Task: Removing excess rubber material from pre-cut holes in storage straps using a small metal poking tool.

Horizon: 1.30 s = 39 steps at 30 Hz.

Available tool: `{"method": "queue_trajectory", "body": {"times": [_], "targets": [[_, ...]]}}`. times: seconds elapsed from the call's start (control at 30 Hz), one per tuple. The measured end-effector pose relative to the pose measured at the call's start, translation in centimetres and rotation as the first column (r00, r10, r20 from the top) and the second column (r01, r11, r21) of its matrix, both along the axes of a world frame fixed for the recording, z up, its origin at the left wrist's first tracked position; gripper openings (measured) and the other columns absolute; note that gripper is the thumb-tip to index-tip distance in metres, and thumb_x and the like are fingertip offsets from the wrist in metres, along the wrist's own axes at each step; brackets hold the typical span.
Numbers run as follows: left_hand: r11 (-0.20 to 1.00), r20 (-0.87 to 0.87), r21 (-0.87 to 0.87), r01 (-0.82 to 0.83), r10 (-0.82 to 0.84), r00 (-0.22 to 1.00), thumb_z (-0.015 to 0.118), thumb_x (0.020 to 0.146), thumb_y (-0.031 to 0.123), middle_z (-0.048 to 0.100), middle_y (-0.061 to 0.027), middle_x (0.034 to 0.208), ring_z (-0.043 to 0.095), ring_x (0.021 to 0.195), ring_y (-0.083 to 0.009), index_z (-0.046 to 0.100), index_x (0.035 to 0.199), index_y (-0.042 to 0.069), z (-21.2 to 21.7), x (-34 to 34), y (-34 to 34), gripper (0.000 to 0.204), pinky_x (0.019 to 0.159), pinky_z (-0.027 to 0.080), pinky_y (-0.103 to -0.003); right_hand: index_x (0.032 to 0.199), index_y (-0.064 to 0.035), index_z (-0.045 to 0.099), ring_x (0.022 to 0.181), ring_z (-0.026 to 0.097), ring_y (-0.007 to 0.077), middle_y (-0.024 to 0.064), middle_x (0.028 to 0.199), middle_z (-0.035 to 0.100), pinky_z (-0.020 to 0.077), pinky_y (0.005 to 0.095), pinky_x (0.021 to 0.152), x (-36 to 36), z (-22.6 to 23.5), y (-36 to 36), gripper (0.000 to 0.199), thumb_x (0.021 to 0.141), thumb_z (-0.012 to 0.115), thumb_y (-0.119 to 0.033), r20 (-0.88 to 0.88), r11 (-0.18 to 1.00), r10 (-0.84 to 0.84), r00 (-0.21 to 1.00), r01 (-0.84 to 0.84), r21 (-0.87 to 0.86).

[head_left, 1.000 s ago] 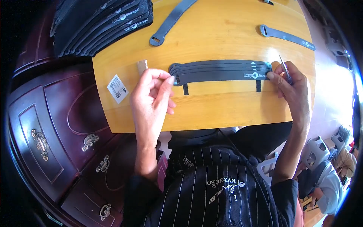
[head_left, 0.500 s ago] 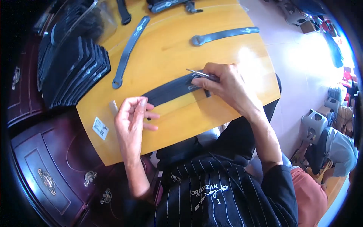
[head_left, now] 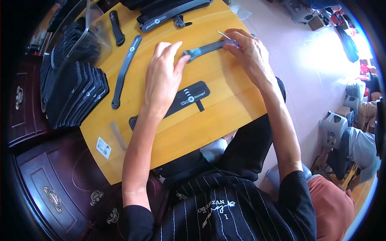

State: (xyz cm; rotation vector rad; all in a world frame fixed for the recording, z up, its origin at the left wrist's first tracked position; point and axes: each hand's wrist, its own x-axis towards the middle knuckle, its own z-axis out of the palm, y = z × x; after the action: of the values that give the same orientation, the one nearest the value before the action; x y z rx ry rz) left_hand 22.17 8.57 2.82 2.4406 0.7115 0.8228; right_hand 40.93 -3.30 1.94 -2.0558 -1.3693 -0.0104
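Note:
My right hand (head_left: 251,58) is closed around a slim pointed metal tool (head_left: 226,37), its tip sticking out past the fingers; its exact kind is hidden. That hand is over the right part of a grey strap (head_left: 212,47) lying across the table. By the strap's rounded left end is my left hand (head_left: 163,76), thumb and fingers apart, with nothing held. Whether its thumb touches the strap I cannot tell. Below lies a wide black strap (head_left: 197,89) with white print and a short dark tab, partly covered by my left forearm.
Another grey strap (head_left: 126,72) and a short black strap (head_left: 117,28) lie to the left. Stacked black straps (head_left: 76,94) stand at the left edge beside a clear plastic bin (head_left: 89,30). More bundled straps (head_left: 173,14) are at the back. A white label (head_left: 103,148) is on the near-left corner.
Both hands have moved away from the wide black strap, up to the grey strap at the back. That black strap now lies on the table. My right hand still has the pointed tool.

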Motion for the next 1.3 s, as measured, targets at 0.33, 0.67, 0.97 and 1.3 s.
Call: {"method": "queue_trajectory", "body": {"times": [0.33,0.67,0.97,1.3], "targets": [[0.805,0.063,-0.593,0.039,-0.003,0.998,0.066,0.085,0.002,0.065,-0.0046,0.078,0.058,0.061,-0.0061,0.068,0.093,-0.002,3.4,-3.9,-2.7,0.009,0.052,0.045,-0.021,0.094,-0.0042,0.065,0.069,0.064,0.0238,0.012,0.075,0.064,0.05,0.0325,0.065,-1.5,1.9,-5.4,0.02,0.085,0.068,-0.022,-0.301,0.999,-0.004,0.954,-0.012,-0.051],[0.345,0.246,-0.933,0.105,0.397,0.884,0.063,0.088,0.002,0.068,-0.0175,0.09,0.07,0.066,-0.0239,0.064,0.097,-0.009,1.1,-18.1,-8.4,0.015,0.056,0.06,-0.03,0.087,0.0016,0.066,0.06,0.056,0.0083,0.0035,0.065,0.06,0.0433,0.0222,0.057,-8.1,3.8,-9.0,0.017,0.081,0.073,-0.013,-0.746,0.939,0.08,0.661,-0.302,-0.167],[0.428,0.253,-0.902,0.049,0.434,0.864,0.055,0.092,-0.002,0.062,-0.0141,0.104,0.067,0.079,-0.0177,0.063,0.104,-0.007,0.3,-19.0,-8.7,0.015,0.065,0.058,-0.027,0.103,-0.0002,0.069,0.073,0.061,0.0106,0.0054,0.077,0.068,0.0448,0.0246,0.075,-9.2,3.8,-7.8,0.02,0.09,0.063,-0.015,-0.834,0.936,-0.044,0.55,-0.268,-0.226],[0.613,0.044,-0.669,-0.421,0.598,0.8,0.068,0.082,-0.005,0.064,-0.0029,0.08,0.057,0.068,-0.0039,0.064,0.099,-0.001,-0.6,-17.1,-7.8,0.018,0.059,0.046,-0.018,0.078,-0.0062,0.064,0.062,0.043,0.0039,-0.0052,0.068,0.056,0.0326,0.0209,0.061,-9.3,2.2,-6.5,0.014,0.081,0.075,-0.014,-0.704,0.974,-0.134,0.698,-0.039,-0.224]]}}
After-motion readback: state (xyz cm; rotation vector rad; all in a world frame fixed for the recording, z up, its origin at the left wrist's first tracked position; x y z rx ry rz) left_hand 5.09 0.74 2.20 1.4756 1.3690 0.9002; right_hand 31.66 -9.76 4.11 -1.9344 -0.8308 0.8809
